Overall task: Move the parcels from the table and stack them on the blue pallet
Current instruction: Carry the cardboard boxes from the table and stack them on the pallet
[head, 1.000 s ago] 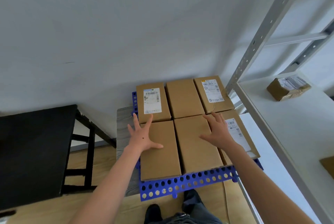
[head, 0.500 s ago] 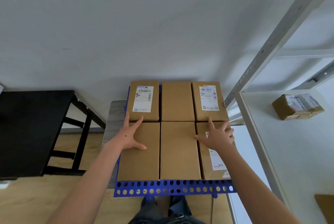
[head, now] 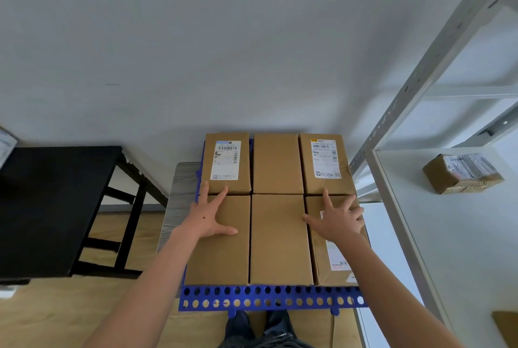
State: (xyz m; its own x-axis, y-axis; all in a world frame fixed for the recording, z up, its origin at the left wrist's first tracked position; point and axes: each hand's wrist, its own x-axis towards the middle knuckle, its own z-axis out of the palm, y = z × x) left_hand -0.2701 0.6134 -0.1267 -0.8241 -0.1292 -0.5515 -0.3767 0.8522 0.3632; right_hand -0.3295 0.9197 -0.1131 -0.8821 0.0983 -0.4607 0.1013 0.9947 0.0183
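Six parcels lie flat on the blue pallet (head: 269, 298) in two rows of three, their sides touching. The left hand (head: 208, 214) rests on the front left parcel (head: 221, 258) and the right hand (head: 337, 220) on the front right parcel (head: 333, 260). The fingers (head: 221, 193) of both are spread wide and flat, holding nothing, with their tips at the seam with the back row.

The step looks like squaring up this layer. It probably goes best with light downward pressure and an even push from both sides toward the middle front parcel (head: 279, 238), so the seams close without one box riding up on its neighbour. The front right parcel appears to reach the pallet's right edge, so it may need nudging inward. Keeping the front faces parallel to the pallet's front edge should give any next layer a level base.

The black tabletop (head: 53, 201) stands to the pallet's left.
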